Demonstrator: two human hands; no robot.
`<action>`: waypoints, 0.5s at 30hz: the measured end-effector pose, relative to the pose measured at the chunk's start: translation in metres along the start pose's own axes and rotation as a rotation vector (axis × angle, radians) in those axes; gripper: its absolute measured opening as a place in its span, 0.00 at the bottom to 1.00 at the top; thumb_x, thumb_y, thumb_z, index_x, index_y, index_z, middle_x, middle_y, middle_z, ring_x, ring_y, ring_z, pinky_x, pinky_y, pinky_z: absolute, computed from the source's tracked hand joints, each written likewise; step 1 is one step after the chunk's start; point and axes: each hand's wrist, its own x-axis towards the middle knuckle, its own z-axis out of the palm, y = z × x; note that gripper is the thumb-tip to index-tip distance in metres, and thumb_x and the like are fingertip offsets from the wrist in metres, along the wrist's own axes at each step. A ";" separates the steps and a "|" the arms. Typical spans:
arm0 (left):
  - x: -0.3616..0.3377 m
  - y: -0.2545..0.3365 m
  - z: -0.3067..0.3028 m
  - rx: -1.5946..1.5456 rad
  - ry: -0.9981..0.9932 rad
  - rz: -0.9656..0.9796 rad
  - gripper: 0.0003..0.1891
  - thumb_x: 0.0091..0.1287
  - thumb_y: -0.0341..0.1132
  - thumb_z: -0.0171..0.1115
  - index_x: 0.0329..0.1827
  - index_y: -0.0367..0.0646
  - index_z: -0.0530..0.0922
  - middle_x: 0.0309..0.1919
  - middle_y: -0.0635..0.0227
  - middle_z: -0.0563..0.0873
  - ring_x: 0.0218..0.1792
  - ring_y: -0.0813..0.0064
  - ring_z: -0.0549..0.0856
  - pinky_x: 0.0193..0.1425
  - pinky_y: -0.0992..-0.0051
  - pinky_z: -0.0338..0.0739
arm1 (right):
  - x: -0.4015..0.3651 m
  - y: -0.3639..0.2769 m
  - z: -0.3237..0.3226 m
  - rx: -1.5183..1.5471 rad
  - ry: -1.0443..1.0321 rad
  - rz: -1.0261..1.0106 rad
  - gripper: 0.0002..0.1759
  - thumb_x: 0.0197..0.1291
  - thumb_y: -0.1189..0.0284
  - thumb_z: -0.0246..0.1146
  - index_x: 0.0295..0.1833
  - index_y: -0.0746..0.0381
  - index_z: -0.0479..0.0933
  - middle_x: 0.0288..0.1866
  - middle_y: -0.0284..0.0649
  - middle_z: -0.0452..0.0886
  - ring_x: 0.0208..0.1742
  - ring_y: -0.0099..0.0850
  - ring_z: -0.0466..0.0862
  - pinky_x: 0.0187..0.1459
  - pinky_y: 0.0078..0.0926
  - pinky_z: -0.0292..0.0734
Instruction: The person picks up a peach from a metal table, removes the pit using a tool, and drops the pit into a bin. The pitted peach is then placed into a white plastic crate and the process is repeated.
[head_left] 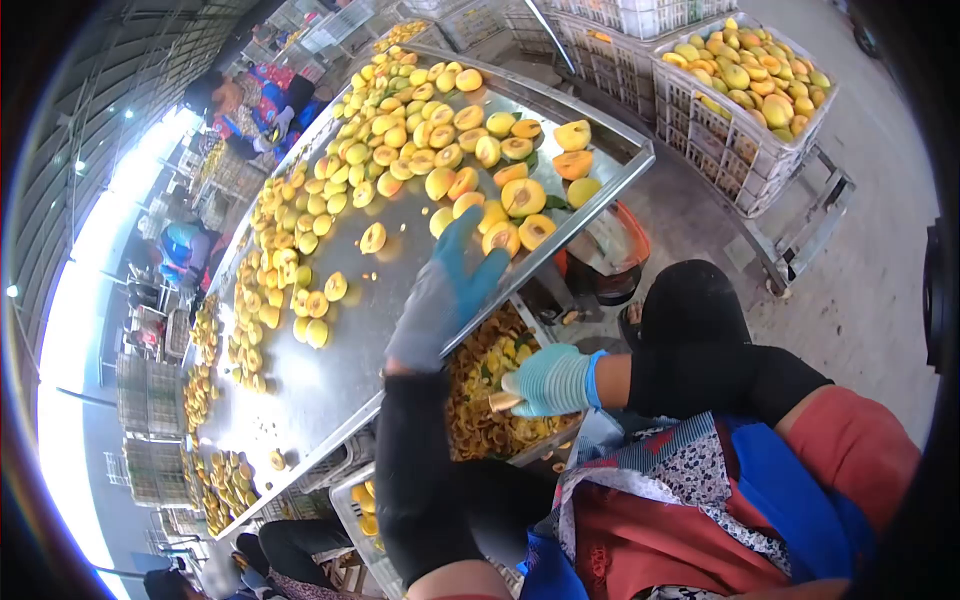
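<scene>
My left hand (450, 290), in a grey and blue glove, reaches over the near edge of the metal table (370, 290). Its fingers are apart beside several halved yellow peaches (501, 238), and I see nothing held in it. A striped teal glove covers my right hand (558, 380), which is closed around a short wooden-handled tool (505, 401). The rest of that tool is hidden by the hand. Below it, a crate holds peach scraps and pits (485, 400). Many more peaches (400, 130) lie spread across the table, some cut open.
A crate heaped with peaches (750, 85) stands on a metal trolley (800, 225) at the right, beside stacked crates (610, 70). An orange-rimmed bucket (605, 245) sits under the table corner. Other people (250, 105) work along the far side.
</scene>
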 end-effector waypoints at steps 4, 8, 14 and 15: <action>0.082 -0.022 0.076 0.273 0.077 0.149 0.34 0.66 0.52 0.60 0.73 0.49 0.67 0.63 0.50 0.77 0.60 0.51 0.79 0.60 0.60 0.77 | -0.010 0.009 -0.003 0.048 -0.020 0.005 0.12 0.58 0.61 0.64 0.41 0.57 0.82 0.33 0.45 0.85 0.36 0.47 0.86 0.39 0.44 0.80; 0.116 -0.024 0.093 0.603 -0.053 0.063 0.33 0.63 0.53 0.61 0.71 0.54 0.69 0.66 0.60 0.76 0.62 0.54 0.77 0.59 0.61 0.77 | -0.016 0.020 0.004 0.047 0.114 -0.083 0.11 0.57 0.61 0.64 0.38 0.56 0.81 0.32 0.46 0.84 0.36 0.47 0.85 0.38 0.45 0.79; 0.096 -0.011 0.067 0.393 -0.044 0.037 0.31 0.56 0.42 0.68 0.64 0.51 0.71 0.57 0.54 0.79 0.57 0.47 0.78 0.58 0.56 0.77 | -0.021 0.010 -0.015 0.032 -0.060 -0.018 0.17 0.60 0.56 0.62 0.44 0.58 0.82 0.36 0.44 0.86 0.39 0.45 0.86 0.42 0.44 0.79; 0.089 -0.017 0.065 0.339 -0.031 0.029 0.29 0.56 0.40 0.68 0.63 0.48 0.72 0.56 0.52 0.80 0.56 0.47 0.79 0.58 0.56 0.76 | -0.023 0.009 -0.018 0.025 -0.057 -0.035 0.17 0.61 0.56 0.61 0.45 0.58 0.82 0.37 0.44 0.86 0.40 0.45 0.86 0.42 0.44 0.80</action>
